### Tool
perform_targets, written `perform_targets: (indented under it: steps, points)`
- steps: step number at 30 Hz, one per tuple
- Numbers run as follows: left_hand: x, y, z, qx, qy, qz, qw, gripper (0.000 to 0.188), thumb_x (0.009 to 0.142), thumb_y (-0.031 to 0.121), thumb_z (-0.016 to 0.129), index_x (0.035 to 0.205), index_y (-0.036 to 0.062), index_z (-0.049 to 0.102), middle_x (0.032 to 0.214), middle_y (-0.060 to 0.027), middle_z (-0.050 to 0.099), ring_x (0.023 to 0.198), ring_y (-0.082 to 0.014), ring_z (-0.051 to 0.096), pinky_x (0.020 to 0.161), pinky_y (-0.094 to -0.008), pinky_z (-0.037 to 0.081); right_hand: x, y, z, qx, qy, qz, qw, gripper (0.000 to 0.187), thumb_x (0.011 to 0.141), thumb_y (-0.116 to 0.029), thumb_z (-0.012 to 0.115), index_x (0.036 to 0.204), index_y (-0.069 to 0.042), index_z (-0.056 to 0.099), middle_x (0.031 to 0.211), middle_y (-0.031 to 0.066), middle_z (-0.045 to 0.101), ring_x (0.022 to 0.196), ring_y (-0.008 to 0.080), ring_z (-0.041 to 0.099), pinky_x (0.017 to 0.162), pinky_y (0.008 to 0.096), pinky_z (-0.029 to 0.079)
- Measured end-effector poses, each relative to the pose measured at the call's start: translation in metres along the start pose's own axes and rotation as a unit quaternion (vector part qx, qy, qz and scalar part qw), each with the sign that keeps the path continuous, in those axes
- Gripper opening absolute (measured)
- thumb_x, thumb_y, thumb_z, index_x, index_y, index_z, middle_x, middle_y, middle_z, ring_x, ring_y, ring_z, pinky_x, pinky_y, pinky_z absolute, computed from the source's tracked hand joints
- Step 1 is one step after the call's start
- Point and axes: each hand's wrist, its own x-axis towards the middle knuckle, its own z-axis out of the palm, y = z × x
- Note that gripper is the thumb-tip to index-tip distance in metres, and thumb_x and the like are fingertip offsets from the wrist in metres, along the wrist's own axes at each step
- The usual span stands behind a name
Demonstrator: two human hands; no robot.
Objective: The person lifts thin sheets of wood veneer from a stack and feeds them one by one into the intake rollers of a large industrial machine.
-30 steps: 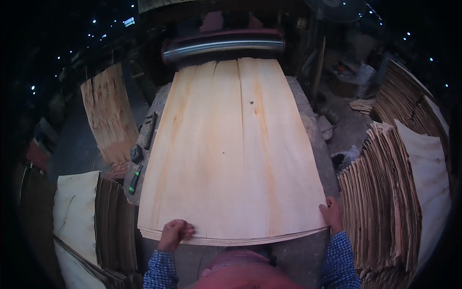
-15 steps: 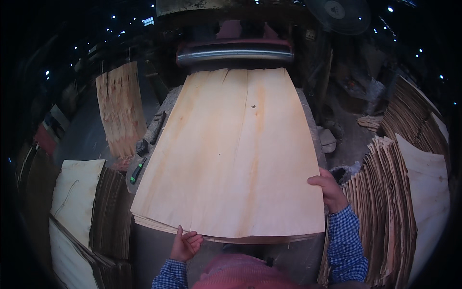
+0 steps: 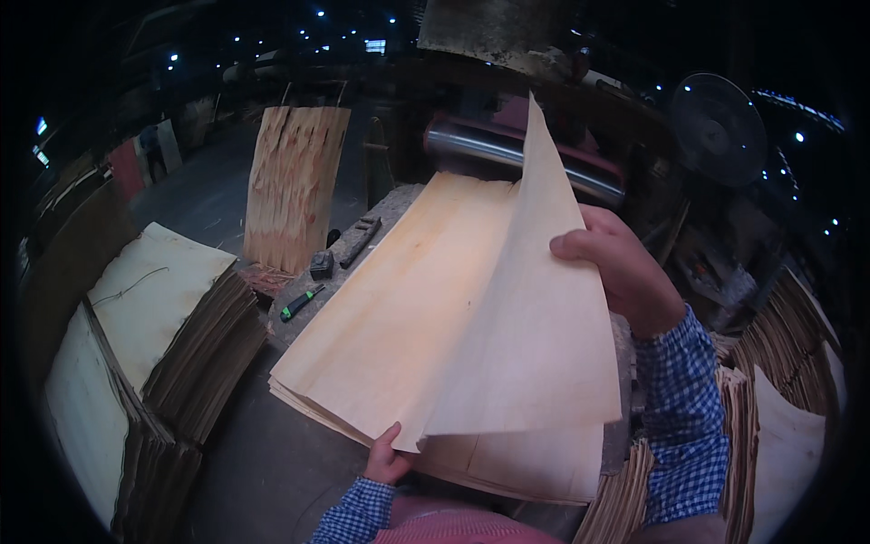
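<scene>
A stack of pale wood veneer sheets [image 3: 521,470] lies on the worktable in front of me. The right part of the top veneer sheet [image 3: 535,354] is lifted and bent upward, its far corner rising to a point. My right hand [image 3: 634,272] grips its right edge, thumb on the face toward me and fingers hidden behind. At the near edge, my left hand [image 3: 388,462] pinches the veneer with the thumb on top. The left part [image 3: 408,272] still lies flat. Whether the two parts are joined along the middle line I cannot tell.
A shiny metal roller [image 3: 476,142] spans behind the table. A green-black utility knife [image 3: 301,304] and a dark block [image 3: 322,265] lie on the table's left side. Veneer stacks stand left [image 3: 172,290] and right [image 3: 784,453]; a fan [image 3: 718,129] is at back right.
My right hand has risen and moved farther from me, lifting the right part of the top sheet. My left hand has closed on the near edge. The view has turned and shifted.
</scene>
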Motion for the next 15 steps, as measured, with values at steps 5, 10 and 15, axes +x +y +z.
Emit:
perform_targets:
  steps: [5, 10, 15]
  points:
    - [-0.009, -0.005, 0.029, 0.001, -0.113, -0.004, 0.994, 0.047, 0.098, 0.02, 0.053, 0.138, -0.0029, 0.042, 0.137, -0.018, 0.052, 0.127, -0.0309, 0.05, 0.11, -0.0435, 0.039, -0.112, -0.012, -0.026, 0.104, 0.124, -0.07, 0.984, 0.072, 0.065, -0.024, 0.057, 0.127, 0.012, 0.046, 0.107, 0.0253, 0.063, 0.09, 0.0288, 0.067, 0.08, 0.0332, 0.055]
    - [0.015, 0.025, 0.029, 0.045, -0.118, 0.024, 0.992, 0.044, 0.1, 0.02, 0.051, 0.138, -0.0014, 0.042, 0.138, -0.0157, 0.052, 0.127, -0.0277, 0.05, 0.113, -0.0413, 0.037, -0.133, 0.069, -0.061, 0.198, 0.197, -0.06, 0.958, 0.063, 0.069, -0.018, 0.053, 0.125, 0.011, 0.049, 0.11, 0.022, 0.063, 0.098, 0.0274, 0.065, 0.084, 0.0351, 0.053]
    - [0.024, 0.023, 0.03, 0.091, -0.076, 0.011, 0.993, 0.044, 0.1, 0.021, 0.049, 0.138, -0.0017, 0.042, 0.138, -0.0161, 0.051, 0.128, -0.0287, 0.05, 0.113, -0.0413, 0.037, -0.163, 0.143, -0.087, 0.236, 0.201, -0.017, 0.95, 0.053, 0.074, -0.01, 0.053, 0.123, 0.009, 0.051, 0.111, 0.0191, 0.064, 0.097, 0.0257, 0.065, 0.084, 0.0343, 0.053]
